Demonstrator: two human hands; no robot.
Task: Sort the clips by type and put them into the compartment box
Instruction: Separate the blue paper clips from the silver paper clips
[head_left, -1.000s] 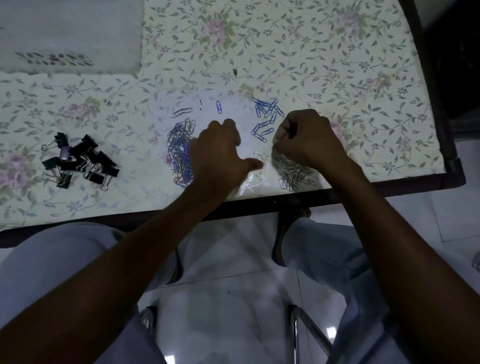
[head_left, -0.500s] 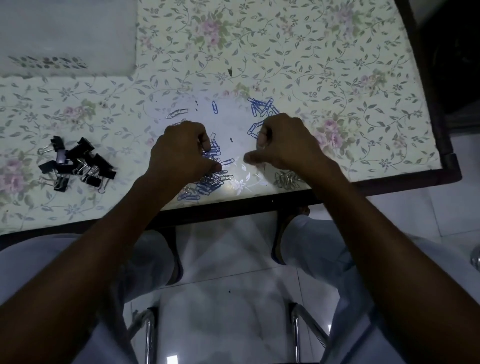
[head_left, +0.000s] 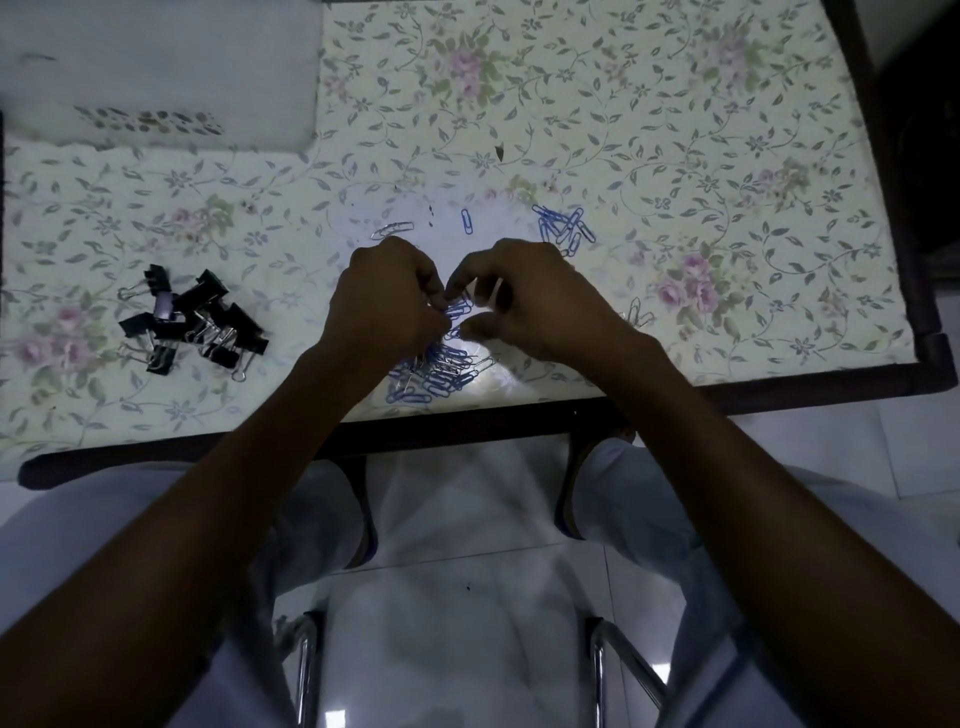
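A mixed heap of blue and silver paper clips (head_left: 441, 371) lies near the table's front edge. Both hands hover over it, close together. My left hand (head_left: 387, 306) has its fingers curled and pinches blue clips at its fingertips. My right hand (head_left: 524, 301) has curled fingers meeting the same blue clips (head_left: 460, 310). A small group of blue clips (head_left: 563, 228) lies behind my right hand. A few silver clips (head_left: 636, 314) lie to its right. A pile of black binder clips (head_left: 195, 325) sits at the left.
One blue clip (head_left: 467, 221) and one silver clip (head_left: 392, 229) lie loose behind my hands. A pale grey box-like thing (head_left: 156, 73) fills the far left corner of the floral table (head_left: 675, 156). The dark front edge (head_left: 467, 423) runs just under my wrists.
My hands have drawn together above the heap. The left hand moved right, and its fingertips now meet the right hand's on blue clips.
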